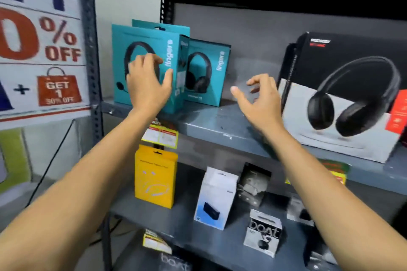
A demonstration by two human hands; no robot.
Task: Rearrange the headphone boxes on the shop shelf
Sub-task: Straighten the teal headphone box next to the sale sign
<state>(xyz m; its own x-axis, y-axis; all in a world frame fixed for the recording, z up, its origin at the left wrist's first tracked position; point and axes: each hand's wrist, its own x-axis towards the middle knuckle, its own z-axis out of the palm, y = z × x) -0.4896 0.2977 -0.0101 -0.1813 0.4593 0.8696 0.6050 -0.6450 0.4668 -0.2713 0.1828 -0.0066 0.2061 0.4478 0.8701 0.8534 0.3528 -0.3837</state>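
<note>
Two bare forearms enter from the lower corners of the frame, with no sleeves, watch, bracelet or rings showing. The left hand (148,82), centre-left, and the right hand (258,100), centre-right, are ungloved, with short, unpainted nails. Motion blur softens the fingertips.

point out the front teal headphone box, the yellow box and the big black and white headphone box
front teal headphone box (123,50), head view, left part of its front face
yellow box (155,179), head view, middle of its front face
black and white headphone box (308,77), head view, front face left of the pictured headband
</note>
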